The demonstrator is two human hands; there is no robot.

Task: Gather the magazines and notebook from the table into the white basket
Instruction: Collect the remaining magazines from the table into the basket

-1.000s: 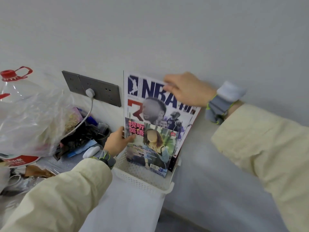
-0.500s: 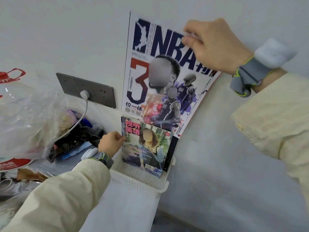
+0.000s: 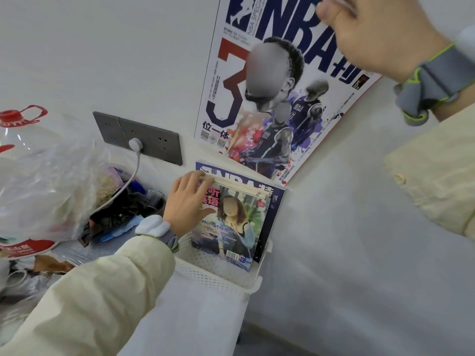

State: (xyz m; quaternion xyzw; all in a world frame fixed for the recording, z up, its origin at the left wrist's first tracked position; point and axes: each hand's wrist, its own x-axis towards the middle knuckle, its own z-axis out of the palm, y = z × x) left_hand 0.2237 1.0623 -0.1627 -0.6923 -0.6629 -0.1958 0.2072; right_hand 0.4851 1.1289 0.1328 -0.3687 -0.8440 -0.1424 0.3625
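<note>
Right hand [image 3: 380,34] pinches the top edge of a basketball magazine [image 3: 257,98], which hangs clear above the white basket [image 3: 218,278]. Left hand [image 3: 187,204] hooks its fingers over the stack [image 3: 239,227] of magazines standing in the basket, thumb on the front cover. Judged nearly done: one magazine left to drop in. Can't tell whether the notebook is in the stack.

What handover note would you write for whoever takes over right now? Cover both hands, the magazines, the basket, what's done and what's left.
Right hand: pinches the top edge of the large NBA magazine, held up above the white basket.
Left hand: grips the top of the standing magazines in the basket.
Done: those magazines are in.
Left: probably lower the large one in; notebook not identifiable.
</note>
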